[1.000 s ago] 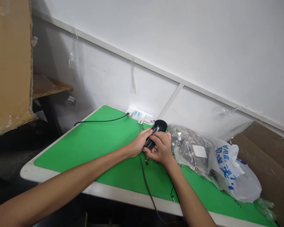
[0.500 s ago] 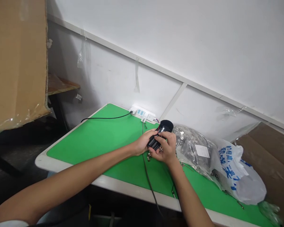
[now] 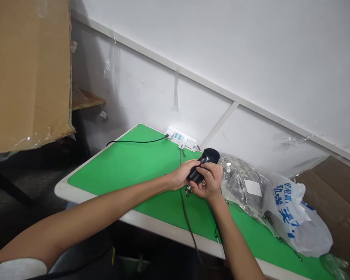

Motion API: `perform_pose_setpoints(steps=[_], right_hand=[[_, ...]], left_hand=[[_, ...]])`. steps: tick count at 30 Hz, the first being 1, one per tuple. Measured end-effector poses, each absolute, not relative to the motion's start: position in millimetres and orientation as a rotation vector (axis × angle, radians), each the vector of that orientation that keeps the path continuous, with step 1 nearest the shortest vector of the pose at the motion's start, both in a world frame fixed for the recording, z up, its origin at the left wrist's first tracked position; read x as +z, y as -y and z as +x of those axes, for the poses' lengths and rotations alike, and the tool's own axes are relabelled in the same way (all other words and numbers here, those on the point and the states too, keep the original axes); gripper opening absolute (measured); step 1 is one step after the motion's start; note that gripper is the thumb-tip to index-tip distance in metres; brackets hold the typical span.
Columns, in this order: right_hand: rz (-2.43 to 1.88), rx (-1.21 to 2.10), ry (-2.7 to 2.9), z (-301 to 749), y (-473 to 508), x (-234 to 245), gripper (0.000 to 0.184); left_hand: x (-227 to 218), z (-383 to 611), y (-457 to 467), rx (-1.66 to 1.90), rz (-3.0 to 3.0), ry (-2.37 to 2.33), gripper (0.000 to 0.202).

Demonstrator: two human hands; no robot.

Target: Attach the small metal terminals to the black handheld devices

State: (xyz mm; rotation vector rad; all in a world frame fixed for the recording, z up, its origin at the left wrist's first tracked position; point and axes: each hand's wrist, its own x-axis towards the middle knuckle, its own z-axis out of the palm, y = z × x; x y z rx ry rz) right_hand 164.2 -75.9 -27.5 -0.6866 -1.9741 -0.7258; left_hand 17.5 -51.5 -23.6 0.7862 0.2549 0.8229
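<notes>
Over the green tabletop (image 3: pixel 111 171), both hands hold a black plastic housing (image 3: pixel 195 175) with rounded grooves. A thin red wire runs along it. My left hand (image 3: pixel 182 174) is closed around its left side. My right hand (image 3: pixel 209 180) grips it from the right, fingertips pressed on its face; whether a small part is under them I cannot tell. Just behind the hands a dark cup-shaped piece (image 3: pixel 210 155) stands up, and whether it is joined to the housing is hidden. Small shiny metal parts (image 3: pixel 188 190) lie below the hands.
A white power strip (image 3: pixel 181 137) sits at the back edge with a black cable (image 3: pixel 137 141) and a grey cable (image 3: pixel 183 206) plugged in. To the right are a clear bag of parts (image 3: pixel 242 179) and a white plastic bag (image 3: pixel 297 217). Cardboard (image 3: pixel 29 77) stands at left.
The whole view has shifted slightly, so the scene sits a little further right. Both hands keep their hold on the black housing, the right fingers moving slightly over its face.
</notes>
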Motion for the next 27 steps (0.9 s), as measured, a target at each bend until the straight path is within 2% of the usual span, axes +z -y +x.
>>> perform_pose_setpoints(steps=[19,27], right_hand=[[-0.666,-0.791,1.888,152.6,75.6,-34.5,0.031],[-0.692,-0.824,1.883,151.3,73.8,-35.8,0.033]], left_hand=[[-20.2,12.7,58.0,0.937,0.823,-0.310,0.026],[-17.3,11.5,56.5,0.904,0.905,-0.336,0.033]])
